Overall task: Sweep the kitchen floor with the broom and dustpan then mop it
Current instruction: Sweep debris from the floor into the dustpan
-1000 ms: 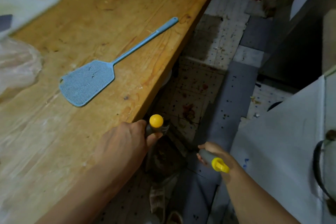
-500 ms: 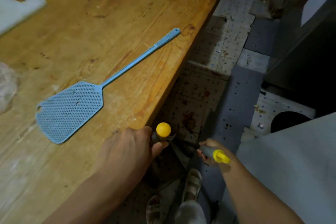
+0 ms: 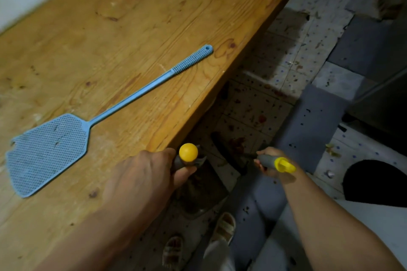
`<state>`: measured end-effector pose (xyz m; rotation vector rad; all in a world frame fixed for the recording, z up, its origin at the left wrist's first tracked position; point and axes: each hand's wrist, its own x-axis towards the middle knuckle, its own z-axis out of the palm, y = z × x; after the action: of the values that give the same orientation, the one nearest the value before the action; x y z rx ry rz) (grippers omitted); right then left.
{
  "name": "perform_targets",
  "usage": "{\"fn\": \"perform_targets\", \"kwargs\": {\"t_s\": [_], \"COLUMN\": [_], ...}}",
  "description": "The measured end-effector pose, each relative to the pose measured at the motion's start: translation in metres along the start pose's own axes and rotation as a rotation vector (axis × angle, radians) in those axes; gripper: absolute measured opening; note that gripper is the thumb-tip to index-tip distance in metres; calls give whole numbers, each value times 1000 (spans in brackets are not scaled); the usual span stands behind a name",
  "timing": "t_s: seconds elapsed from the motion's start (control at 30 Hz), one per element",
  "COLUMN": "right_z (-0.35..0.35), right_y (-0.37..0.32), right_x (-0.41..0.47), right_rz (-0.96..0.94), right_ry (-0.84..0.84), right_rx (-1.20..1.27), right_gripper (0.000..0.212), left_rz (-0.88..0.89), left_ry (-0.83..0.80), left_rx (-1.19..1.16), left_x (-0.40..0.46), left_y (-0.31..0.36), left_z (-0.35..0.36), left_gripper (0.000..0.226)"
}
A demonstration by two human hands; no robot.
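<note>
Both hands have slid a little to the right since the earlier frame, and the swatter (image 3: 92,121) now sits further left on the table (image 3: 136,17).

That table is big, hard, yellow wood with a worn, scratched top. Below it the floor (image 3: 259,103) is pale tile, dirty with red-brown spots and crumbs, beside a smooth grey strip.

Next comes the dustpan (image 3: 199,191), a dark flat scoop down on the floor by the table edge; it looks like stiff, light plastic with dirt in it, though it is dim there. The left hand (image 3: 141,182) curls tight round its grey handle just under the round yellow knob, a good place to hold so the pan stays flat.

Then the broom (image 3: 231,156), a dark head low over the tiles near the pan. Its bristles should bend softly while the stick stays stiff and light. The right hand (image 3: 267,164) wraps round the grey grip, next to the yellow hook end.

The swatter is thin, bendy blue plastic mesh.
</note>
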<state>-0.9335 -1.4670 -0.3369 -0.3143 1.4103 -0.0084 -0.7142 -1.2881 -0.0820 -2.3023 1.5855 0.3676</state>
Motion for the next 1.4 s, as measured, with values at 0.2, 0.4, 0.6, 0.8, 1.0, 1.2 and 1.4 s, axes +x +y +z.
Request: {"fn": "perform_targets", "kwargs": {"t_s": [0.2,0.4,0.6,0.8,1.0,1.2,1.4], "right_z": [-5,-9,-12,3,12,9,-6], "right_y": [-15,-22,-8,23,27,-5,-51], "right_x": [1,-13,-43,-48,-32,-11,16], "right_rz": [-218,-169,30,158,223,134,-91], "right_ry": [54,143,-13,-99,-150,-52,167], "right_rx": [-20,-98,27,152,178,100,-42], "right_gripper": [11,25,36,36,40,34,33], "left_rz": [-19,36,113,169,149,110,72], "left_ry": [30,54,66,54,42,-6,-23], "left_rx": [-90,-146,-153,-121,-92,-65,-69], "left_x": [19,28,24,12,16,32,58], "left_y": [22,25,12,-10,-21,-12,3], "left_z": [-12,-14,-18,-20,-16,-19,-23], "left_gripper": [49,47,48,42,46,44,54]}}
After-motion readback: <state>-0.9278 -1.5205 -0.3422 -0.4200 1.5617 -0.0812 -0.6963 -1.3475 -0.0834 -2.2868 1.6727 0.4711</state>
